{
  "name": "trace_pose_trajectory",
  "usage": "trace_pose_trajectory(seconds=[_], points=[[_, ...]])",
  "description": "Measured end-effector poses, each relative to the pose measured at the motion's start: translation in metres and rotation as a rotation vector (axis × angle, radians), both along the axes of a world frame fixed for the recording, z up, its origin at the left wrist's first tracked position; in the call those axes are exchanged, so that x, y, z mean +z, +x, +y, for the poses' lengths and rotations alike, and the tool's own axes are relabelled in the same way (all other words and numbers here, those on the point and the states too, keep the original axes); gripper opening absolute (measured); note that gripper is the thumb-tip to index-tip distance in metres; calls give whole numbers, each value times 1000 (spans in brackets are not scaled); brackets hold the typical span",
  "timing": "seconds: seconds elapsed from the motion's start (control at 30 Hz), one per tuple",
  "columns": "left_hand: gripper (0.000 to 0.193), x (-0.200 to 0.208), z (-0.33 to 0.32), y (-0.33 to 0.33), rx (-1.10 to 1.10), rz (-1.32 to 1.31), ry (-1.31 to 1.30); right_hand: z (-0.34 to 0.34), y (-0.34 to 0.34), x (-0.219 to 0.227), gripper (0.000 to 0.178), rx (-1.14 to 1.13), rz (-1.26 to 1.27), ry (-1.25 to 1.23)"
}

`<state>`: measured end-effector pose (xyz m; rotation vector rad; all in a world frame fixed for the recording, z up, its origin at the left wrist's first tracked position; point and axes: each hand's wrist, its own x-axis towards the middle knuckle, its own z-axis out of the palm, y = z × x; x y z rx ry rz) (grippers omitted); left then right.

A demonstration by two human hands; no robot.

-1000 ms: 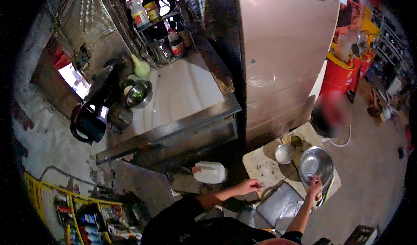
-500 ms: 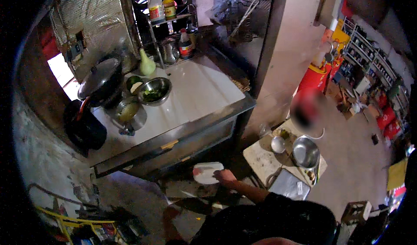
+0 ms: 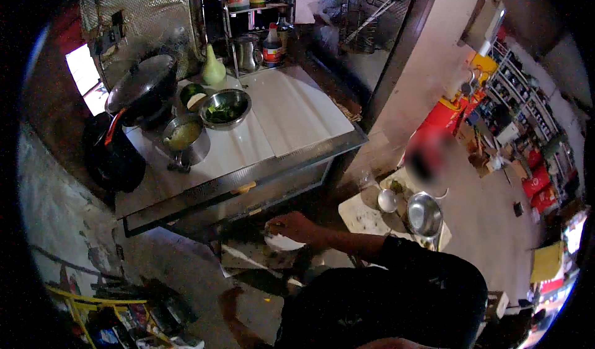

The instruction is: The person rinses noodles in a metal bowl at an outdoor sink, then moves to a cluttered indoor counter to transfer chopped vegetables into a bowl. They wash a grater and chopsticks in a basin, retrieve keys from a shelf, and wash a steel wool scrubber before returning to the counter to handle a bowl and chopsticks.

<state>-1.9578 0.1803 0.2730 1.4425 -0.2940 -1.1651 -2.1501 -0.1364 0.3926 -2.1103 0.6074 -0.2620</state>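
My right hand (image 3: 291, 227) reaches out leftward below the counter's front edge, its fingers curled. Whatever they grip, if anything, is hidden. Directly beneath that hand shows part of a white, shallow, rounded piece (image 3: 285, 244), perhaps a tray or board; my hand and forearm cover the rest. Lower left, my left hand (image 3: 232, 302) hangs down in dim light near the floor, apart from the white piece. Its fingers are too dark and smeared to read.
The white-topped counter (image 3: 304, 113) holds a steel bowl of greens (image 3: 226, 109), a pot (image 3: 186, 139), a pale green gourd (image 3: 214, 70) and a lidded wok (image 3: 142, 82). At right, a low table (image 3: 356, 216) bears a steel basin (image 3: 424, 214). A yellow-framed rack (image 3: 105, 299) stands lower left.
My right hand has moved left across the white piece and now covers most of it. The whole view has shifted slightly. My sleeve now hides the silver box by the low table.
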Motion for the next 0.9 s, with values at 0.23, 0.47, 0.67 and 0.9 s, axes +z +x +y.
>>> trace_pose_trajectory(seconds=[0.23, 0.47, 0.67, 0.9], points=[[24, -3, -44, -19, 6, -23, -63, -48, -31, 6, 26, 207, 29, -414], [25, 20, -104, -37, -142, -103, -219, -130, -64, 70, 21, -169, -372, -116], [29, 124, -251, -118, -247, -392, -424, -85, -75, 95, 29, -225, -521, 463], [21, 220, -340, -123, -89, -662, -710, -97, -85, 130, 28, -166, -499, 280]])
